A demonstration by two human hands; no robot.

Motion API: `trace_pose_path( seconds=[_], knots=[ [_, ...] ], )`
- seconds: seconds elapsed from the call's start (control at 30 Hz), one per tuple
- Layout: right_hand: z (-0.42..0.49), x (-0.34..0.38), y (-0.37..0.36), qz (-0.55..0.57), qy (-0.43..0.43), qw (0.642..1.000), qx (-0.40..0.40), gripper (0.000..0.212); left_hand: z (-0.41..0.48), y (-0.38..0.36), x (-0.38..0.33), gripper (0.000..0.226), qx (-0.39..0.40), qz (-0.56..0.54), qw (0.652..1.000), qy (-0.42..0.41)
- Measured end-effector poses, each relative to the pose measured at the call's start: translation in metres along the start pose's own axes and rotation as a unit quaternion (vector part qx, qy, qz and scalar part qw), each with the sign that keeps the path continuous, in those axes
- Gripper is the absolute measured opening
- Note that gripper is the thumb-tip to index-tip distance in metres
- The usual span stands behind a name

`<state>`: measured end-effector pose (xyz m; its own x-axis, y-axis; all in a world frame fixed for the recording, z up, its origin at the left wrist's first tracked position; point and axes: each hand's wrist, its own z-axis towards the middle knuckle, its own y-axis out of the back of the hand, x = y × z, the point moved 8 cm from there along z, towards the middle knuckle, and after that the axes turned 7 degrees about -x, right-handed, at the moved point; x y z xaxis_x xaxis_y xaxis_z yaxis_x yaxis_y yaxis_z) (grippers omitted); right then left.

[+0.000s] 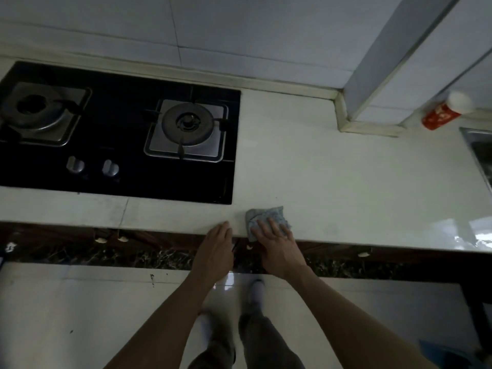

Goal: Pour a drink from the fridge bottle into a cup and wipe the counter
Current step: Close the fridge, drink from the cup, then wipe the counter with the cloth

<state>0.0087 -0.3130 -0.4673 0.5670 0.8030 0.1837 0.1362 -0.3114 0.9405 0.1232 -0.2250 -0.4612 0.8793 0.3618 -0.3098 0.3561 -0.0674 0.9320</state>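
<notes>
For wiping, the cloth is pressed to the desk under the flat fingers of the right hand, the left hand laid relaxed alongside.

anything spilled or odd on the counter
No clear spill. The right hand presses a grey cloth on the counter, at its front edge. A glossy patch at its right end may be wetness or glare; I cannot tell.

Crumpled grey-blue cloth lies on the counter at its front edge.
</notes>
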Motion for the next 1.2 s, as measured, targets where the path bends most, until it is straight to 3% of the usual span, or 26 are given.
trace_pose_path(
  seconds=[0.27,0.5,0.63,0.73,0.9,1.03,1.2],
  knots=[
    [-0.058,-0.151,0.002,-0.023,-0.194,0.98,-0.027,0.073,0.022,-0.018,-0.072,0.064,0.024,-0.025,0.998,-0.054],
    [-0.026,-0.216,0.024,-0.038,-0.243,0.969,-0.024,0.07,0.051,-0.03,-0.114,0.053,0.018,0.069,0.991,-0.113],
    [0.021,-0.242,0.047,-0.031,-0.23,0.972,-0.027,0.078,0.076,-0.027,-0.12,0.055,0.025,0.013,0.998,-0.051],
    [0.068,-0.25,0.059,-0.023,-0.211,0.977,-0.027,0.084,0.089,-0.02,-0.126,0.042,0.04,-0.024,0.999,-0.01],
    [0.156,-0.218,0.071,0.002,-0.129,0.991,-0.018,0.078,0.095,-0.029,-0.124,0.037,0.098,0.021,0.995,0.011],
    [0.196,-0.153,0.081,0.008,-0.016,1.0,-0.018,0.077,0.098,-0.023,-0.127,0.03,0.091,0.012,0.996,0.019],
    [0.164,-0.055,0.061,0.014,0.158,0.987,-0.016,0.078,0.095,-0.026,-0.126,0.035,0.086,0.01,0.996,0.015]
  ],
)
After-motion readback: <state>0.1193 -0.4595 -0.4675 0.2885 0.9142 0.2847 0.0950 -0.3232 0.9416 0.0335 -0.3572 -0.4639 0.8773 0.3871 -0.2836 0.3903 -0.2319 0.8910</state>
